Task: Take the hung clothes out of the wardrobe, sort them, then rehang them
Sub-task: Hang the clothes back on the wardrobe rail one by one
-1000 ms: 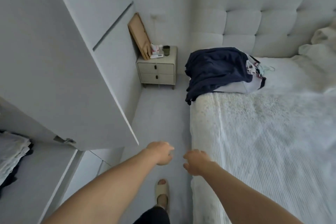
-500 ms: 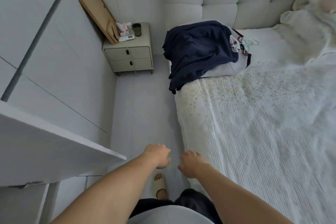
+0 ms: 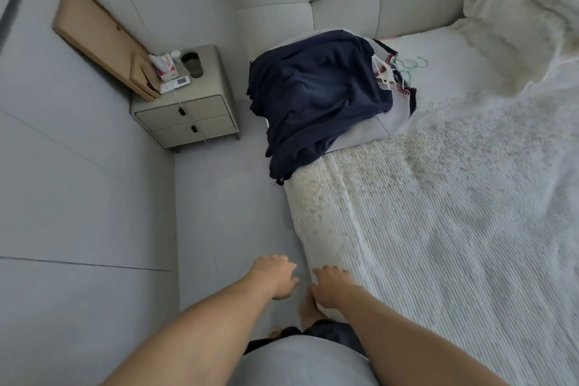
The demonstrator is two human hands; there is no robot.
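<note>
A pile of clothes lies at the head of the bed, with a dark navy garment [image 3: 316, 97] on top, draped over the bed's left edge. White and red-trimmed pieces [image 3: 388, 75] and pale green hanger hooks [image 3: 413, 64] stick out at its right. My left hand [image 3: 274, 276] and my right hand [image 3: 329, 287] hover low in front of me, side by side, both empty with fingers loosely spread. They are well short of the pile. The wardrobe's closed white panels [image 3: 62, 197] fill the left side.
A beige two-drawer nightstand [image 3: 188, 116] stands in the corner with a cup, a tissue pack and a remote on it. A wooden board [image 3: 100, 37] leans against the wall. The bed [image 3: 454, 213] has a white ribbed cover. A narrow grey floor strip [image 3: 225, 213] runs between wardrobe and bed.
The view has turned from the open wardrobe door toward the bed and moved closer to the clothes pile. Both hands stay empty in front of me; the door has left the frame.
</note>
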